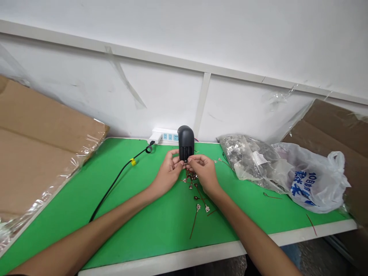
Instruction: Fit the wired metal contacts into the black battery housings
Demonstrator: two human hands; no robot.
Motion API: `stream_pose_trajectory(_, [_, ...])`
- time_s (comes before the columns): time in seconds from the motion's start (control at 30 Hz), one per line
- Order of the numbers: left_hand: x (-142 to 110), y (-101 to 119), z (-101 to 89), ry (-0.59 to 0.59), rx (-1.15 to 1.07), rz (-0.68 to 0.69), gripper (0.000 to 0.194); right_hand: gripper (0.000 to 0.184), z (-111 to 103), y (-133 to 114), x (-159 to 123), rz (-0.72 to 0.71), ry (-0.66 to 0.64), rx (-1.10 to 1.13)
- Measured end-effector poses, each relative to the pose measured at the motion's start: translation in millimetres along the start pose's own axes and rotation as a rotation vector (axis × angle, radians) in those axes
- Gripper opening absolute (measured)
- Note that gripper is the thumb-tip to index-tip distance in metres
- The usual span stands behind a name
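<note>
A black rounded plastic housing (pixel 186 135), with an open recess in its lower half, stands upright off the green table. My left hand (pixel 171 168) is closed on its lower left side, thumb at the bottom edge. My right hand (pixel 202 169) pinches at the lower right edge of the recess, where a small shiny metal bit shows at the fingertips. What exactly those fingers hold is too small to make out. Just below both hands lies a heap of small metal terminals (pixel 191 177) with thin reddish-brown wires. Nearer me is a loose terminal with its wire (pixel 198 207).
A white power strip (pixel 170 136) with a plugged adapter sits by the wall, and a black cable (pixel 118 175) runs from it leftward. Clear bags of metal parts (pixel 249 153) and a white plastic bag (pixel 319 180) lie right. Cardboard (pixel 43 142) covers the left side.
</note>
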State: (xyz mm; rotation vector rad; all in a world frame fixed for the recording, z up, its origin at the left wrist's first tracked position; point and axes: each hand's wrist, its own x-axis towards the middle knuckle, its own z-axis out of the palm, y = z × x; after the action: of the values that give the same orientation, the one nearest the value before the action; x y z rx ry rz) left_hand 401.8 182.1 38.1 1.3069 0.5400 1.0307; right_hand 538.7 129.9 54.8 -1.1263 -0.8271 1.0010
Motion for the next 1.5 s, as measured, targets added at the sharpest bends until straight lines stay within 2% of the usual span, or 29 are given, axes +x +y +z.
stream_pose_trajectory(0.4, [0,3,2.1,-0.004,0.020,0.017,0.048,0.032,3,4,1,-0.044,0.022,-0.014])
stream_pose_trajectory(0.67, [-3,8,6.3,-0.023,0.051,0.024,0.046,0.031,3,3,3,0.027,0.065,0.048])
stream_pose_trajectory(0.87, [-4,10,8.2,0.032,0.058,-0.002,0.053,0.035,2,7,3,0.005,0.067,0.025])
stream_pose_trajectory(1.07, [-1,8,5.5,0.096,0.050,0.010,0.052,0.036,-4,0,2,0.040,-0.003,-0.001])
stream_pose_trajectory(1.17, [2,5,3.1,0.117,0.013,0.013,0.054,0.032,-17,-19,2,-0.018,0.041,-0.041])
stream_pose_trajectory(1.23, [3,4,1.0,0.125,-0.004,-0.005,0.058,0.030,-31,-34,-8,-0.146,0.133,-0.099])
stream_pose_trajectory(1.37, [5,8,-2.4,0.118,0.010,-0.051,0.061,0.027,-74,-49,-62,-0.447,0.416,-0.265])
stream_pose_trajectory(1.43, [5,11,-2.9,0.113,0.020,-0.066,0.063,0.026,-108,-44,-95,-0.527,0.564,-0.529])
stream_pose_trajectory(1.5, [6,15,-2.3,0.106,0.032,-0.072,0.064,0.028,-149,-39,-120,-0.557,0.687,-0.914])
